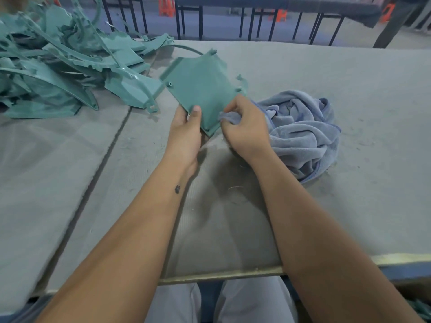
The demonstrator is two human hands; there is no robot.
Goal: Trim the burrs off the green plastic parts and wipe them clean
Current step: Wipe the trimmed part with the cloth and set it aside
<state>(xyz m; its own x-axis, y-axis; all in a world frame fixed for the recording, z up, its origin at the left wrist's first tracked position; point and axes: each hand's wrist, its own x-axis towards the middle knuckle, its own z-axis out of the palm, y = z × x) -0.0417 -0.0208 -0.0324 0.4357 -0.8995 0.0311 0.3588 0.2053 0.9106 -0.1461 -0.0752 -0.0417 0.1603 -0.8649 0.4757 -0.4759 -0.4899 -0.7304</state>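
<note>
green panel held over grey counter, cloth at its edge

counter (303, 71): grey felt-like covering, runs the full width of the view; a dark seam crosses it on a diagonal at left; pale bare edge along the near side. fine debris scattered on the right portion.

pile of green plastic parts (53, 66): heaped on the far left of the counter; curved strips, flat plates and angled shells overlapping, several with ragged edges. one grey-green shell at the pile's right end lies just beside the held panel.

blue cloth (300, 131): crumpled terry towel, bunched on the counter right of centre; one corner is drawn up to the panel.

green panel (200, 87): flat, roughly four-sided plate with small pegs at its corners and a thin curved runner at its far side; held tilted above the counter, between the pile and the cloth, near corner pointing toward the person.

left hand (186, 134): clasps the panel's near left edge, thumb pressed on the upper face, fingers beneath.

right hand (247, 127): clenched on the lifted corner of the blue cloth, pressing it to the panel's near right edge; whether anything else sits in that fist cannot be told.

tattoo (177, 189): small dark mark on the left forearm.
</note>
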